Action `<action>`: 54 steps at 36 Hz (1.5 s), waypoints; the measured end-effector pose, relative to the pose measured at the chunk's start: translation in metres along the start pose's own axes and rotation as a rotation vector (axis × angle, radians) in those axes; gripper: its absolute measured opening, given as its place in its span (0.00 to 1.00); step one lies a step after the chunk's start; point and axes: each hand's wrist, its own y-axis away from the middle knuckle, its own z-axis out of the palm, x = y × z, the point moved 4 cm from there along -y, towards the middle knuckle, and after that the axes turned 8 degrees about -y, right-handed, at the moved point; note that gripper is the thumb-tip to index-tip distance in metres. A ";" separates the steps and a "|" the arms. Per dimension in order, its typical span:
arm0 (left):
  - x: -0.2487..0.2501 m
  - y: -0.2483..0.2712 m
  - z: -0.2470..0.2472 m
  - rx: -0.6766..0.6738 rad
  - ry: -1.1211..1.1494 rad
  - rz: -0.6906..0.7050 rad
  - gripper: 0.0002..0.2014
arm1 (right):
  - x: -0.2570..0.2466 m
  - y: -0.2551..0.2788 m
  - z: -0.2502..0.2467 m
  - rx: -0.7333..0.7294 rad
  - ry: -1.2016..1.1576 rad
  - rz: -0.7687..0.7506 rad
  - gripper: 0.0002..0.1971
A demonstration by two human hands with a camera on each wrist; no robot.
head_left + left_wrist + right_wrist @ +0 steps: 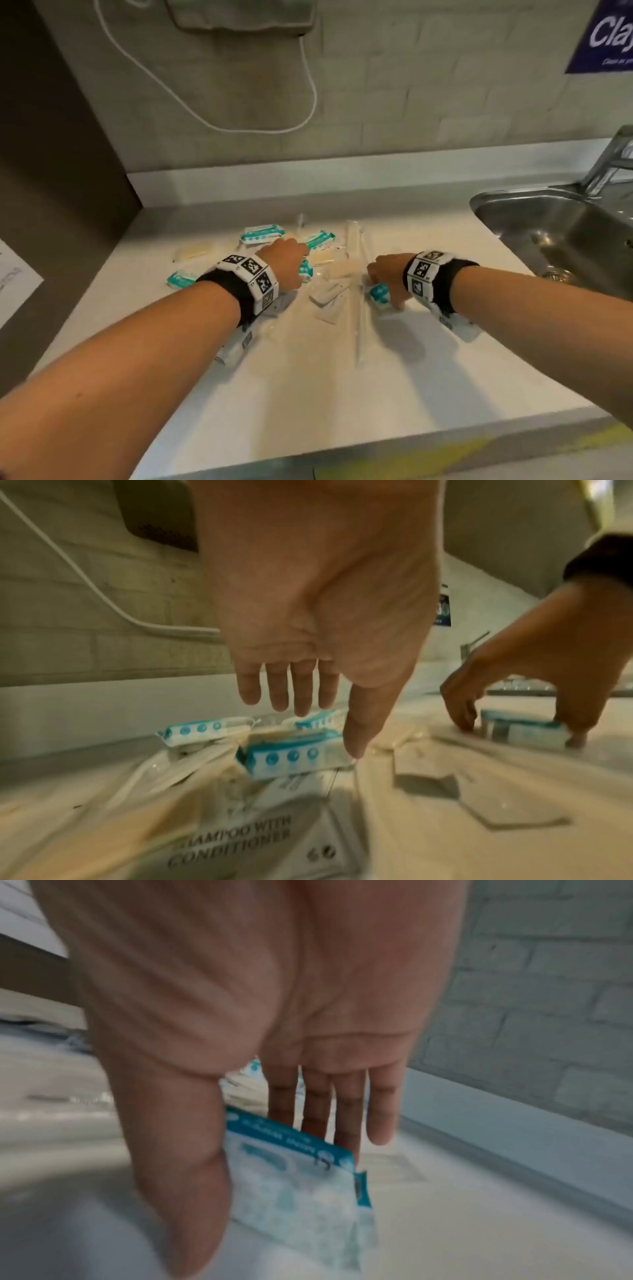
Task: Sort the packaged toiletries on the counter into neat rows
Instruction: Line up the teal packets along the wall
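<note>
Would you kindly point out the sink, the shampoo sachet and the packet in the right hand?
sink (486, 202): head view, its near-left rim.
shampoo sachet (240, 840): left wrist view, its printed label.
teal packet (294, 1185): right wrist view, its pale face.

Pinches a teal-and-white packet (301, 1185) between thumb and fingers of the right hand (274, 1015), above the pale counter (462, 1231).

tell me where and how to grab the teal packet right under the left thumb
Pinch the teal packet across its two long edges, coming straight down from above with the left hand. It lies flat on clear wrappers, long side facing the wrist camera, so thumb on the near edge and fingers on the far edge fit best; its ends look crimped and floppy.
</note>
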 end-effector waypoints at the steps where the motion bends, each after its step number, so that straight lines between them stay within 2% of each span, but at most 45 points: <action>1: 0.001 -0.001 0.003 -0.017 0.015 -0.038 0.24 | 0.002 -0.002 0.001 -0.015 -0.008 -0.017 0.34; 5: -0.001 -0.014 0.014 -0.006 0.037 -0.067 0.22 | 0.005 -0.006 -0.006 -0.082 0.098 -0.084 0.31; 8: -0.008 -0.022 0.012 -0.031 0.065 -0.086 0.26 | 0.007 -0.007 -0.024 -0.081 0.048 -0.166 0.28; 10: -0.015 -0.025 0.008 -0.047 0.110 -0.122 0.26 | 0.007 -0.011 -0.042 -0.022 -0.045 -0.238 0.24; 14: -0.041 -0.029 -0.014 0.041 0.289 -0.242 0.20 | 0.000 -0.032 -0.082 0.183 -0.187 -0.377 0.24; 17: -0.064 -0.040 -0.027 0.019 0.296 -0.299 0.18 | -0.007 -0.059 -0.098 0.184 -0.220 -0.408 0.28; 21: -0.090 -0.053 -0.028 -0.018 0.218 -0.351 0.39 | -0.020 -0.093 -0.101 0.090 -0.203 -0.390 0.50; 22: -0.093 -0.057 -0.028 -0.004 0.188 -0.362 0.43 | -0.025 -0.100 -0.101 0.096 -0.181 -0.389 0.51; 24: -0.099 -0.063 -0.025 0.009 0.152 -0.379 0.45 | -0.034 -0.113 -0.099 0.103 -0.138 -0.389 0.46; 28: -0.103 -0.068 -0.011 -0.073 0.090 -0.417 0.41 | -0.044 -0.123 -0.099 0.114 -0.042 -0.402 0.29; 31: -0.104 -0.069 -0.006 -0.084 0.095 -0.420 0.30 | -0.049 -0.124 -0.096 0.121 0.002 -0.425 0.30; 34: -0.108 -0.065 -0.010 -0.006 0.083 -0.410 0.22 | -0.051 -0.122 -0.096 0.149 -0.012 -0.444 0.29; 37: -0.117 -0.052 -0.022 0.086 0.105 -0.389 0.19 | -0.054 -0.116 -0.100 0.155 -0.034 -0.432 0.27; 40: -0.135 -0.026 -0.043 0.159 0.128 -0.390 0.20 | -0.067 -0.104 -0.110 0.171 -0.038 -0.438 0.30; 45: -0.172 0.036 -0.066 0.201 0.092 -0.403 0.22 | -0.119 -0.093 -0.125 0.234 -0.090 -0.492 0.25; 54: -0.218 0.131 -0.027 0.026 0.089 -0.453 0.22 | -0.242 -0.105 -0.134 0.217 -0.198 -0.534 0.32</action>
